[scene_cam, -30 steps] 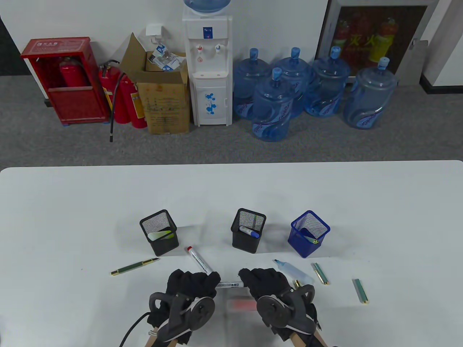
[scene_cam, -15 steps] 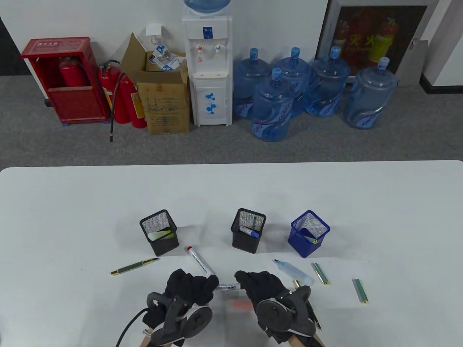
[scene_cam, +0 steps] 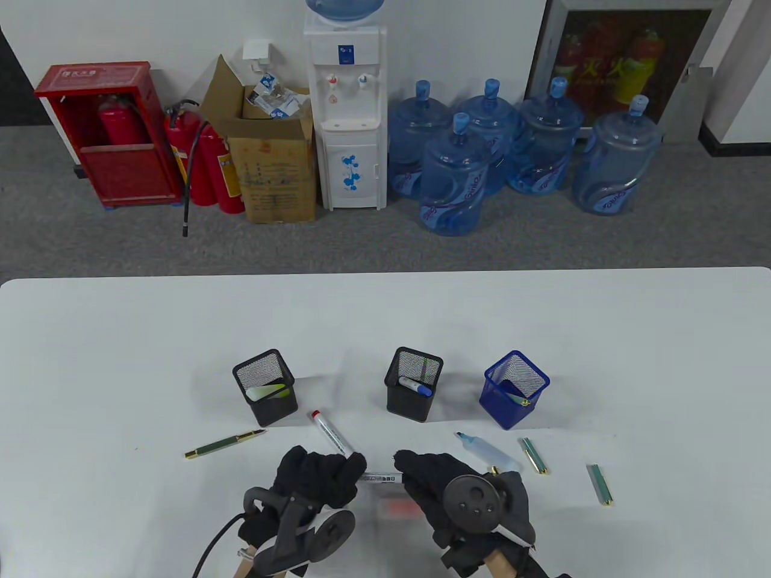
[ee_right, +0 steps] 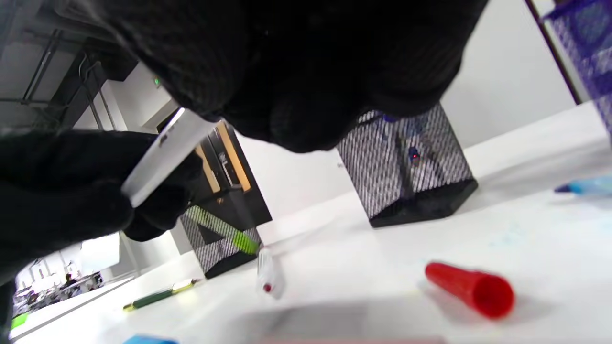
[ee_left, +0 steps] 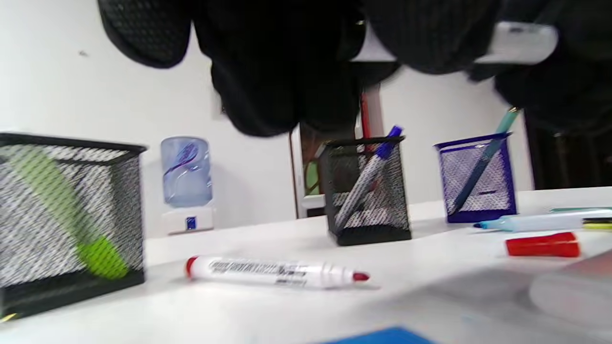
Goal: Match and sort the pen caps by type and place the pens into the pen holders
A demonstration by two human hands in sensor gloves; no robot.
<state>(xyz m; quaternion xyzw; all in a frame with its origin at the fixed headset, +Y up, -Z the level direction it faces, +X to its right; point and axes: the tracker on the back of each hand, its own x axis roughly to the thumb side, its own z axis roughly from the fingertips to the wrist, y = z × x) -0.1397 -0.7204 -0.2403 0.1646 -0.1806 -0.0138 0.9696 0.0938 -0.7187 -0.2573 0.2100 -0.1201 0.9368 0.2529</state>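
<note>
Both hands hold one white marker (scene_cam: pixel 381 477) level above the table's near edge. My left hand (scene_cam: pixel 345 469) grips its left end and my right hand (scene_cam: pixel 411 468) grips its right end. In the right wrist view the white marker (ee_right: pixel 165 155) runs from my right hand (ee_right: pixel 296 71) down into the left glove. A red cap (ee_right: pixel 471 288) lies on the table below the hands. An uncapped red-tipped marker (scene_cam: pixel 330 435) lies just beyond my left hand. Three mesh holders stand behind: left black (scene_cam: pixel 266 388), middle black (scene_cam: pixel 413 383), blue (scene_cam: pixel 515 389).
A green and gold pen (scene_cam: pixel 224 444) lies to the left. A blue highlighter (scene_cam: pixel 488 451) and two green pen pieces (scene_cam: pixel 533 456) (scene_cam: pixel 600 484) lie to the right. The white table (scene_cam: pixel 385 325) stretches beyond the holders. Each holder has a pen inside.
My right wrist has rolled, so its tracker disc now faces up. Both hands stay in place on the white marker; less of the marker shows between them.
</note>
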